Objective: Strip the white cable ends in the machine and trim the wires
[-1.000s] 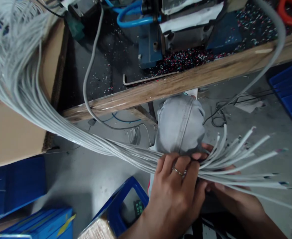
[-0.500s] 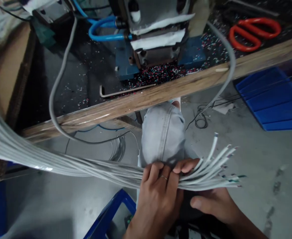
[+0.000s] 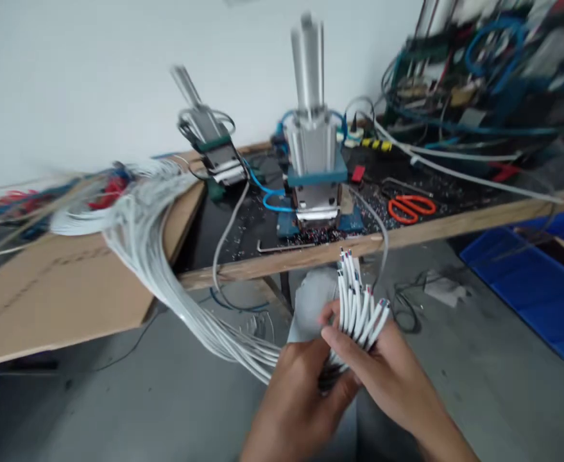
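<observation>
A thick bundle of pale grey cables (image 3: 199, 327) runs from the cardboard on the left down to my hands above my lap. My left hand (image 3: 298, 391) is closed round the bundle a little behind its cut ends. My right hand (image 3: 382, 366) wraps the end part, with its thumb lying across the cables. The free ends (image 3: 358, 295) fan upward past my right hand, and small coloured wire tips show in them. Some fingers of both hands are hidden behind the cables.
A press with a metal cylinder (image 3: 313, 147) stands on the black bench; a second, smaller press (image 3: 209, 135) is to its left. Orange-handled scissors (image 3: 411, 208) and a hex key (image 3: 286, 246) lie near the wooden edge (image 3: 435, 232). A blue bin (image 3: 527, 295) sits at right.
My view has lifted and shows more of the bench and wall. The cable ends, which pointed right, now point up. My right hand has come up from below and closed round them.
</observation>
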Demonstrator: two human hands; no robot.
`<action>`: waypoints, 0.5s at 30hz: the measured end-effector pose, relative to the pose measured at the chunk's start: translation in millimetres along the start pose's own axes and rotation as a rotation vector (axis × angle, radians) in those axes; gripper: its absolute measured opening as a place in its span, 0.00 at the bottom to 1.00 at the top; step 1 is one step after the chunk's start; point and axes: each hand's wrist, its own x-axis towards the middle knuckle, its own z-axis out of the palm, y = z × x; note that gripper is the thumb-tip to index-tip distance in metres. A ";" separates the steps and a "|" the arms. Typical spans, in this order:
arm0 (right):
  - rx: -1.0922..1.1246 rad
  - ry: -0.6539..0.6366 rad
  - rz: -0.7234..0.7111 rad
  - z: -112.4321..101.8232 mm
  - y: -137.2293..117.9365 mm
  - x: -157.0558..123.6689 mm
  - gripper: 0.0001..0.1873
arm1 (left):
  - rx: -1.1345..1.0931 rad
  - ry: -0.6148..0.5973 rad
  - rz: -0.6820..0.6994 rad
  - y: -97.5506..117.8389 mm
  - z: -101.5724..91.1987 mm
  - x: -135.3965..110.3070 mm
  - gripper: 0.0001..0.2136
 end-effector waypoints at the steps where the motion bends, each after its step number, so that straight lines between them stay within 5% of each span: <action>1: 0.031 0.016 -0.002 1.2 -7.1 4.5 0.15 | -0.095 0.032 0.009 7.3 -1.7 3.9 0.08; 6: 0.283 0.090 0.146 11.8 -30.1 23.6 0.34 | -0.367 0.094 0.073 26.0 -5.7 27.7 0.21; 12: 0.420 0.201 0.207 25.8 -23.1 17.6 0.29 | -0.594 0.202 -0.032 5.4 1.3 21.2 0.21; 15: 0.482 0.301 0.197 32.3 -19.1 16.9 0.27 | -0.572 0.363 -0.109 -5.9 3.1 12.9 0.20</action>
